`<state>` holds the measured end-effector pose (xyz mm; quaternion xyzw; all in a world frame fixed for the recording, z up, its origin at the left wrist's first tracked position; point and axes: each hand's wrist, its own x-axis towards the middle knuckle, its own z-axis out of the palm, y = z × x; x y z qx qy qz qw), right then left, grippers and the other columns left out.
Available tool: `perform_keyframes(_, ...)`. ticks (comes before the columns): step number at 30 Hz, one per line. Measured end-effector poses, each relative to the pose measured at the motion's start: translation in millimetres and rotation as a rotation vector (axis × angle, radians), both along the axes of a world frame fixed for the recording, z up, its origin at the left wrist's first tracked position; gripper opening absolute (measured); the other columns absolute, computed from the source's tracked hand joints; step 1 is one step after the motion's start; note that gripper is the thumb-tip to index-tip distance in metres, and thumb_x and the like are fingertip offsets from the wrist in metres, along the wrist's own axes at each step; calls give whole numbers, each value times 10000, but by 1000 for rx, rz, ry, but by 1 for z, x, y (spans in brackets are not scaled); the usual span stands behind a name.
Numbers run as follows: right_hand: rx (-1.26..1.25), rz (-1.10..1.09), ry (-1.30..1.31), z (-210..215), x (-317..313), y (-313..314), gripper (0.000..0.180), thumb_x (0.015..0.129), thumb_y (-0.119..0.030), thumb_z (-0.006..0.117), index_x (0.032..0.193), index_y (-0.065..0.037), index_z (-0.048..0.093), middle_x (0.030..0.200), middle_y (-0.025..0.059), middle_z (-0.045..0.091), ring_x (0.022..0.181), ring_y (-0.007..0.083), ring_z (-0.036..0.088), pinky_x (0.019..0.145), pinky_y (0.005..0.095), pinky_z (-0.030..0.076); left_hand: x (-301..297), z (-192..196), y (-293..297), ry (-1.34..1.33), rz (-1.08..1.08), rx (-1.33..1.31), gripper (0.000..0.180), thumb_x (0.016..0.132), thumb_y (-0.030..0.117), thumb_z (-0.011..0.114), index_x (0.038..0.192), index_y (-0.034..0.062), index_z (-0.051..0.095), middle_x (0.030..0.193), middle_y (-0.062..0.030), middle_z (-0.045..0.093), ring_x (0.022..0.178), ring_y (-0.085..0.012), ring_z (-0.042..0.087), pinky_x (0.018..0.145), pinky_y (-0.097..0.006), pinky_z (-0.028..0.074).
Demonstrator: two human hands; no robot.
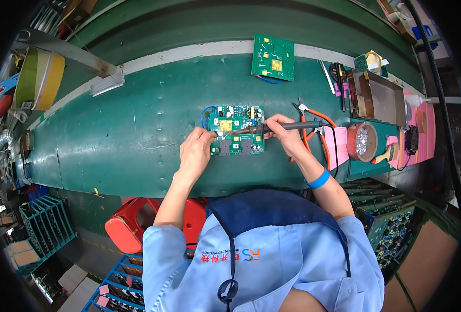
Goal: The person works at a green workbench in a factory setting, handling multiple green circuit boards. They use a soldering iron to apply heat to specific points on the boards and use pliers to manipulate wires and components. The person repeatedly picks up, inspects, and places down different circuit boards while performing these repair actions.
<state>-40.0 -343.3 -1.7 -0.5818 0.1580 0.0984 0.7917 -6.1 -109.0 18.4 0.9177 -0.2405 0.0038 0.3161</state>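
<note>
We close our right hand (285,132) around a soldering iron (287,126), its tip on the green circuit board (235,130) at the middle of the table (111,140). Our left hand (196,151) has its fingers curled, pinching the board's left edge.

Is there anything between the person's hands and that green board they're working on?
Nothing visible. The left hand rests at the left edge of the green circuit board. The right hand holds a soldering iron whose tip reaches onto the board. The orange-handled cutters lie off to the right.
</note>
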Motion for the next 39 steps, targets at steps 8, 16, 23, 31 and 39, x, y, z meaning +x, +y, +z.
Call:
perform_keyframes(8, -45, 79, -32, 4, 3, 2, 127, 785, -126, 536, 771, 0, 548, 692, 50, 563, 598, 94, 545, 544, 207, 446, 0, -1, 3, 3, -21, 28, 76, 707, 28, 545, 775, 51, 566, 735, -65, 504, 684, -236, 533, 571, -331, 428)
perform_keyframes(16, -80, 100, -59, 3, 4, 2, 134, 782, -113, 530, 797, 18, 553, 708, 63, 561, 622, 110, 537, 572, 223, 440, -1, -4, -1, 10, -18, 18, 67, 701, 40, 556, 765, 50, 572, 719, -63, 497, 686, -237, 536, 575, -340, 432)
perform_keyframes(23, -106, 55, -84, 5, 3, -1, 126, 778, -111, 535, 781, 13, 554, 689, 55, 562, 610, 101, 530, 561, 217, 434, 1, -3, -3, 19, -11, -1, 74, 701, 44, 558, 773, 48, 575, 728, -68, 506, 678, -242, 542, 569, -341, 434)
perform_keyframes(31, -80, -28, -71, 12, -12, -16, 143, 795, -130, 514, 817, 9, 540, 706, 57, 553, 626, 108, 526, 577, 228, 427, 2, 14, -2, 111, -3, -39, 70, 728, 66, 542, 787, 46, 573, 748, -76, 525, 680, -258, 543, 583, -345, 433)
perform_keyframes(39, -103, -465, -265, 47, -70, -76, 152, 790, -126, 517, 840, 14, 547, 767, 62, 554, 682, 122, 538, 597, 236, 445, 17, 34, 6, 264, 90, -347, 30, 745, 12, 535, 772, 0, 543, 627, -24, 472, 549, -77, 425, 473, -194, 324)
